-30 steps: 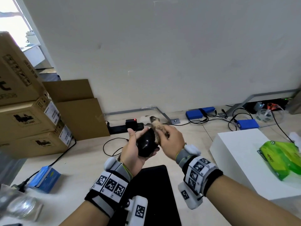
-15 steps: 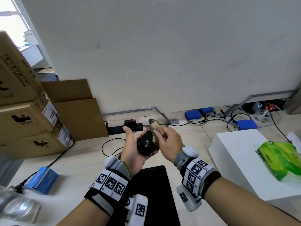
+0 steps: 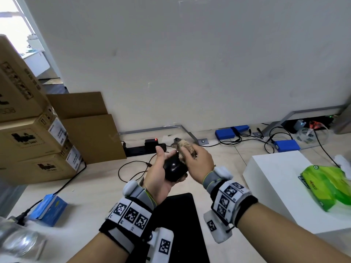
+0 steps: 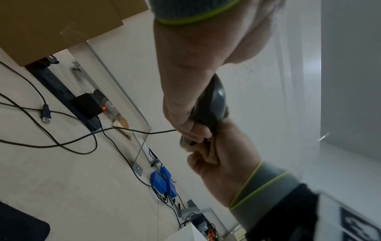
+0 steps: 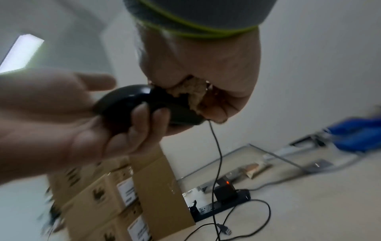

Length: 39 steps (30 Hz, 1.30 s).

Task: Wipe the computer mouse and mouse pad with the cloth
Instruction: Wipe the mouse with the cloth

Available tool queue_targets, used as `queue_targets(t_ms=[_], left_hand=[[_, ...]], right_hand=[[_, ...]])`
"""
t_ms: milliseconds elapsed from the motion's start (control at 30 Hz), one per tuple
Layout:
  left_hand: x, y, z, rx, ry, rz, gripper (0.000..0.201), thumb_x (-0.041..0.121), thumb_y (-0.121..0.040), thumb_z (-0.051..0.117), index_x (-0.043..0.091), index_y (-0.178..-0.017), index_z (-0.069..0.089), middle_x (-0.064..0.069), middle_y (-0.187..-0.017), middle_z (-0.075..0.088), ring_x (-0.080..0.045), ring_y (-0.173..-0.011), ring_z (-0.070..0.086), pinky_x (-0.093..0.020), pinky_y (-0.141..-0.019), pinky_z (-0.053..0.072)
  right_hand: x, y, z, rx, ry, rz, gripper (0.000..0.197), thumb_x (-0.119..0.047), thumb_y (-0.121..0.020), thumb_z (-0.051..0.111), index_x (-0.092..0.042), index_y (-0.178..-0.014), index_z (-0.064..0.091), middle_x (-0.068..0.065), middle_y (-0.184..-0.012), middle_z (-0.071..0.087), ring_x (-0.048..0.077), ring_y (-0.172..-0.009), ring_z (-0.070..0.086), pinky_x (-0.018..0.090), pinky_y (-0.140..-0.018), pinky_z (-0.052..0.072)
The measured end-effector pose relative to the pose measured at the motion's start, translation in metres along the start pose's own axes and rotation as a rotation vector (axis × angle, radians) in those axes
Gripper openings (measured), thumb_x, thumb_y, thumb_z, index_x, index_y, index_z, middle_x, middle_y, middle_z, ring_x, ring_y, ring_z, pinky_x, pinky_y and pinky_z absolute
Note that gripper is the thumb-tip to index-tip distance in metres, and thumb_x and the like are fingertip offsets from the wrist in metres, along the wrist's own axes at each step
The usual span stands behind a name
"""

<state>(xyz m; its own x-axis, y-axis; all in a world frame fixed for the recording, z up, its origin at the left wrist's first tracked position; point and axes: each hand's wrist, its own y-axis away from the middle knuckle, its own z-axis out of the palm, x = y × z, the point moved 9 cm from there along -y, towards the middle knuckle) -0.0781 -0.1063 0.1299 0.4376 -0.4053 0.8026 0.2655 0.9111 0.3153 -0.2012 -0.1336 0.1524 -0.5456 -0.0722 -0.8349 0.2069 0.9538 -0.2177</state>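
My left hand (image 3: 161,168) grips a glossy black computer mouse (image 3: 173,168) in mid-air above the table, fingers curled under it (image 5: 142,117). My right hand (image 3: 197,160) clutches a bunched tan cloth (image 3: 183,146) and presses it on the mouse's front end (image 5: 185,96). The mouse (image 4: 213,106) shows edge-on in the left wrist view, with the cloth (image 4: 208,150) bunched in my right fist. Its thin black cable (image 5: 216,154) hangs down toward the table. The black mouse pad (image 3: 176,224) lies flat below my wrists, partly hidden by them.
Stacked cardboard boxes (image 3: 32,141) stand at the left. A black power strip (image 3: 144,149) with a red-lit adapter and loose cables lie near the wall. Blue packs (image 3: 286,145) sit at the back right. A white box (image 3: 275,183) carrying a green wipes packet (image 3: 326,185) stands right.
My right hand with the cloth has slid from the mouse's right side up over its front end. My left hand keeps holding the mouse in about the same place.
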Motion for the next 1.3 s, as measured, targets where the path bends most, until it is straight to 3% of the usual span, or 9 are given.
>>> queue_targets(t_ms=[100, 267, 533, 700, 833, 933, 1033, 1133, 1300], left_hand=[[0.001, 0.002, -0.001, -0.01, -0.024, 0.032, 0.049, 0.042, -0.08, 0.056, 0.012, -0.12, 0.057, -0.027, -0.123, 0.058, -0.039, -0.093, 0.058, -0.034, -0.064, 0.058], [0.009, -0.001, -0.011, -0.034, -0.189, 0.142, 0.044, -0.003, -0.09, 0.054, 0.015, -0.13, 0.05, -0.017, -0.12, 0.062, -0.027, -0.102, 0.062, -0.04, -0.088, 0.054], [0.034, 0.006, -0.029, 0.112, -1.076, 0.374, 0.037, 0.018, -0.078, 0.074, 0.018, -0.114, 0.064, 0.003, -0.094, 0.069, -0.008, -0.083, 0.062, -0.012, -0.072, 0.044], [0.033, 0.009, -0.016, 0.089, -1.152, 0.46, 0.037, 0.01, -0.08, 0.071, 0.027, -0.112, 0.063, 0.016, -0.09, 0.067, -0.002, -0.085, 0.063, -0.018, -0.081, 0.046], [0.036, 0.01, -0.017, 0.115, -1.248, 0.519, 0.013, 0.004, -0.08, 0.063, 0.014, -0.087, 0.067, 0.011, -0.072, 0.064, -0.01, -0.072, 0.065, -0.015, -0.059, 0.042], [0.039, 0.012, -0.016, 0.071, -1.148, 0.535, 0.024, 0.003, -0.079, 0.067, 0.022, -0.093, 0.068, 0.016, -0.08, 0.069, 0.002, -0.076, 0.065, -0.011, -0.07, 0.048], [0.042, 0.018, -0.017, 0.076, -1.092, 0.54, 0.044, 0.014, -0.078, 0.072, 0.026, -0.119, 0.063, 0.016, -0.1, 0.067, 0.002, -0.091, 0.062, -0.01, -0.086, 0.044], [0.038, 0.014, -0.029, 0.124, -0.968, 0.466, 0.037, 0.029, -0.071, 0.068, 0.023, -0.108, 0.067, 0.008, -0.091, 0.071, -0.001, -0.083, 0.066, -0.016, -0.081, 0.049], [0.025, 0.004, -0.052, 0.153, -0.022, 0.142, 0.024, 0.004, -0.093, 0.054, -0.005, -0.115, 0.056, -0.024, -0.114, 0.063, -0.035, -0.099, 0.065, -0.037, -0.081, 0.058]], right_hand=[[0.028, -0.004, 0.0, 0.001, -0.187, 0.199, 0.039, -0.059, -0.074, 0.055, -0.022, -0.082, 0.066, -0.002, -0.072, 0.066, 0.023, -0.064, 0.057, 0.045, -0.072, 0.054], [-0.013, 0.022, -0.001, 0.003, -0.151, -0.063, 0.02, -0.033, -0.085, 0.061, -0.027, -0.103, 0.069, -0.001, -0.093, 0.069, 0.015, -0.084, 0.062, 0.027, -0.079, 0.049], [0.039, -0.012, -0.025, 0.042, -0.159, 0.158, 0.017, -0.045, -0.079, 0.061, -0.028, -0.078, 0.064, -0.005, -0.067, 0.066, 0.025, -0.066, 0.064, 0.049, -0.067, 0.056], [-0.006, 0.01, -0.004, -0.089, 0.06, -0.085, 0.019, -0.036, -0.084, 0.061, -0.023, -0.095, 0.069, 0.0, -0.088, 0.068, 0.022, -0.086, 0.063, 0.029, -0.075, 0.049], [-0.05, 0.044, 0.018, -0.18, 0.027, -0.316, 0.034, -0.044, -0.078, 0.056, -0.024, -0.103, 0.069, 0.002, -0.091, 0.062, 0.017, -0.086, 0.058, 0.027, -0.074, 0.045], [-0.043, 0.029, 0.007, -0.122, 0.035, -0.307, 0.031, -0.041, -0.081, 0.054, -0.024, -0.102, 0.069, 0.004, -0.091, 0.063, 0.02, -0.087, 0.059, 0.029, -0.075, 0.046], [-0.003, 0.003, -0.011, -0.025, 0.054, -0.037, 0.021, -0.036, -0.088, 0.057, -0.022, -0.099, 0.068, 0.002, -0.091, 0.067, 0.026, -0.091, 0.061, 0.027, -0.071, 0.042], [0.0, 0.003, -0.004, -0.043, -0.006, 0.016, 0.023, -0.034, -0.089, 0.058, -0.023, -0.107, 0.066, -0.001, -0.097, 0.068, 0.022, -0.094, 0.062, 0.024, -0.076, 0.043], [-0.007, -0.003, -0.009, 0.004, -0.349, 0.065, 0.014, -0.04, -0.079, 0.059, -0.037, -0.09, 0.067, -0.006, -0.081, 0.07, 0.018, -0.073, 0.065, 0.041, -0.07, 0.057]])
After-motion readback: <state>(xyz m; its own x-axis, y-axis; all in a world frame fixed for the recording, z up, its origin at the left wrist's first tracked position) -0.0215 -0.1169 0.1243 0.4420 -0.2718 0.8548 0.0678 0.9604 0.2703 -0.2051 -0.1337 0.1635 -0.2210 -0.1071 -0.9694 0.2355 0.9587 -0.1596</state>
